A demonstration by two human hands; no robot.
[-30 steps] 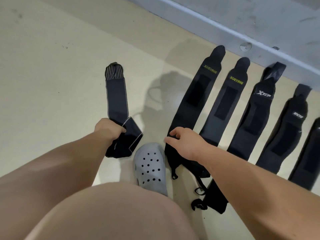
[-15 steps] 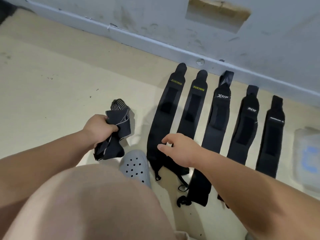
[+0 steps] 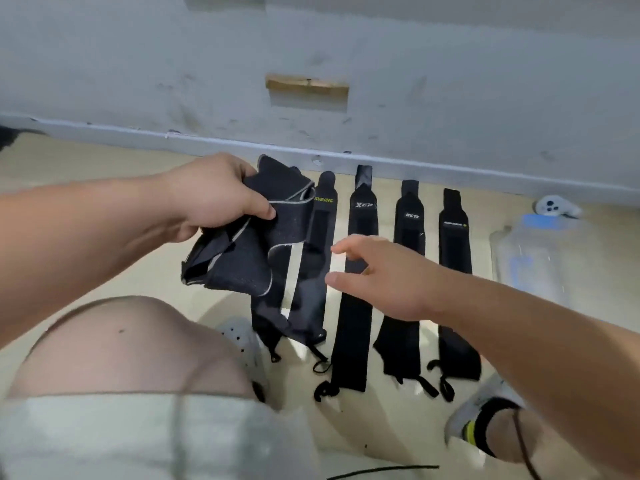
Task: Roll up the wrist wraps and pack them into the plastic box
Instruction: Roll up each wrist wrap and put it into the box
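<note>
My left hand grips a bunched dark wrist wrap with grey edging, lifted off the floor and hanging in loose folds. My right hand hovers open, fingers spread, just right of that wrap and above the row. Several black wrist wraps lie flat side by side on the floor: one marked XUEYING, one marked XTEP, and two more to the right. The clear plastic box with a blue patch sits on the floor at the right.
A grey wall with a baseboard runs behind the wraps. A white controller lies beyond the box. My bent knee, a grey perforated clog and a white sneaker are near the wraps' lower ends.
My left hand has lifted the grey-edged wrap off the floor and carried it right, over the leftmost flat wraps. My right hand has opened and risen. The view has tilted up and right.
</note>
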